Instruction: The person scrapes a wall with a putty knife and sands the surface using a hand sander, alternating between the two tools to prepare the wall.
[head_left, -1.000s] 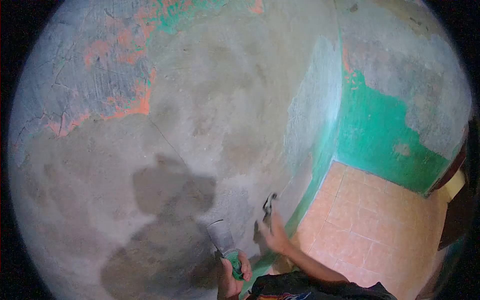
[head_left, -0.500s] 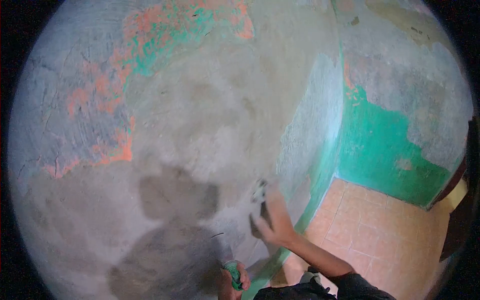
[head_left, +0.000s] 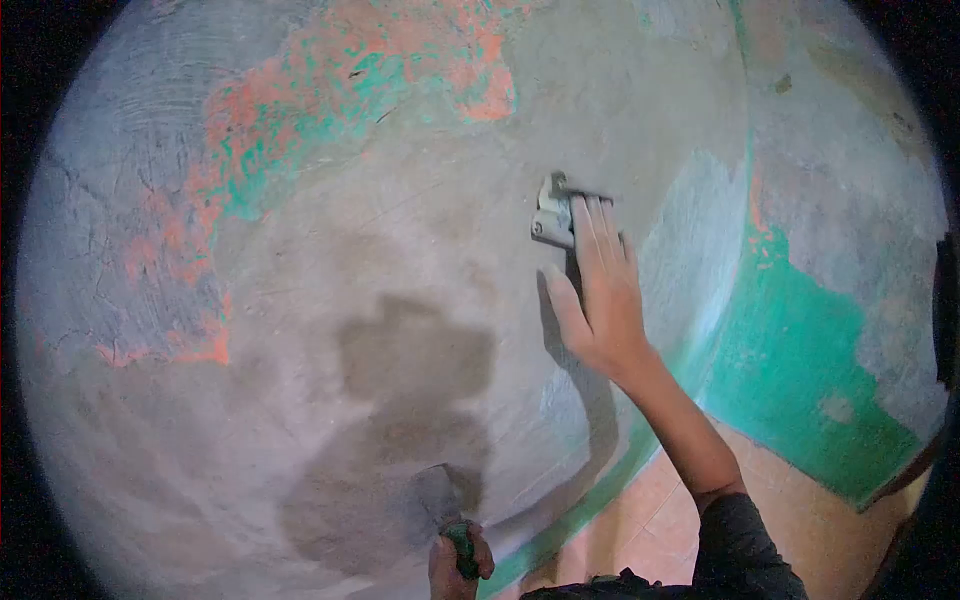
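My right hand [head_left: 608,300] is raised against the plastered wall [head_left: 420,230], its fingers laid over a hand sander [head_left: 553,224]. The sander has a pale, dusty clamp end and sits against the wall, partly covered by the fingers. My thumb sticks out to the left, below the tool. Low in the view, my left hand [head_left: 440,572] grips a putty knife by its green handle [head_left: 461,548]. The knife's broad grey blade [head_left: 436,494] points up in front of the wall.
Orange and green paint remnants [head_left: 300,140] mark the upper left of the wall. At right, a corner meets a second wall with a green painted patch [head_left: 790,370]. Tiled floor [head_left: 660,520] lies below. My shadow [head_left: 410,400] falls on the plaster.
My right hand has swept upward along the wall with the sander. My left hand still holds the putty knife, whose blade now shows more clearly. The view has shifted a little.
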